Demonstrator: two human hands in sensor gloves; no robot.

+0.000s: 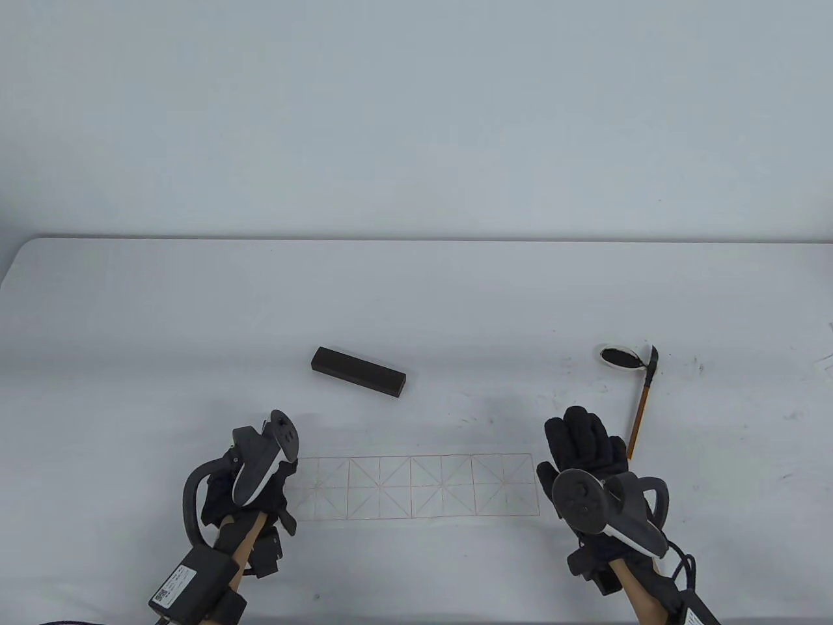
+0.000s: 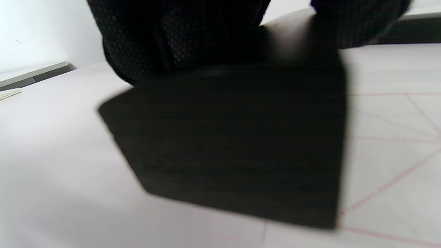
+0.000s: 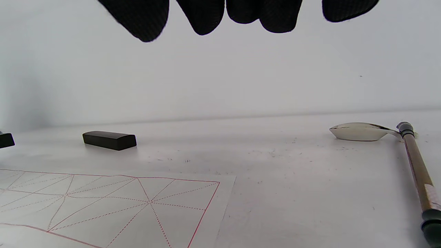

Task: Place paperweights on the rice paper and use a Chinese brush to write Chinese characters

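Observation:
A rice paper (image 1: 416,485) with a red grid lies near the table's front edge. My left hand (image 1: 276,485) is at its left end; in the left wrist view its fingers (image 2: 172,38) and thumb grip a dark wooden paperweight (image 2: 241,144) at the paper's left edge. The tracker hides that block in the table view. A second paperweight (image 1: 359,372) lies on the table behind the paper, also seen as the dark block (image 3: 109,140). My right hand (image 1: 582,443) hovers by the paper's right end, fingers straight, holding nothing. The brush (image 1: 641,403) lies to its right.
A small white ink dish (image 1: 618,357) sits at the brush's tip, also visible as the dish (image 3: 358,132) beside the brush (image 3: 417,172). Ink specks dot the table (image 1: 130,325) around it. A pale wall rises behind the table's far edge.

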